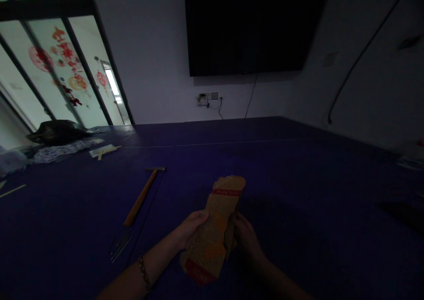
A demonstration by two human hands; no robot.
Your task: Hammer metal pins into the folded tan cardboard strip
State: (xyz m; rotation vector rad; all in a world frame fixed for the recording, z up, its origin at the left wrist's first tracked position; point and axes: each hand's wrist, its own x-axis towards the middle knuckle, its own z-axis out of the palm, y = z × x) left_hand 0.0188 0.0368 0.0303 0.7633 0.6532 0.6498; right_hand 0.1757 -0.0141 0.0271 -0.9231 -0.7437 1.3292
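Observation:
Between my two hands is a piece of brown printed cardboard [213, 229] with red bands near both ends, orange patches in its middle and ragged edges. My left hand [192, 229] grips its left edge, thumb on the front face. On the other side, my right hand [244, 234] is closed on the right edge, where a torn or folded flap hangs; its fingers are partly in shadow. Left of my hands, a hammer [141, 201] with a wooden handle lies on the dark blue tabletop [285, 167]. Several thin metal nails or rods [121, 245] lie just below its handle.
At the far left lie a black bag [59, 131], patterned cloth or plastic [62, 151] and a white packet with pale sticks [104, 151]. A dark flat object [402, 216] rests at the right. Behind the table, a large black screen [258, 26] hangs above wall sockets [207, 98].

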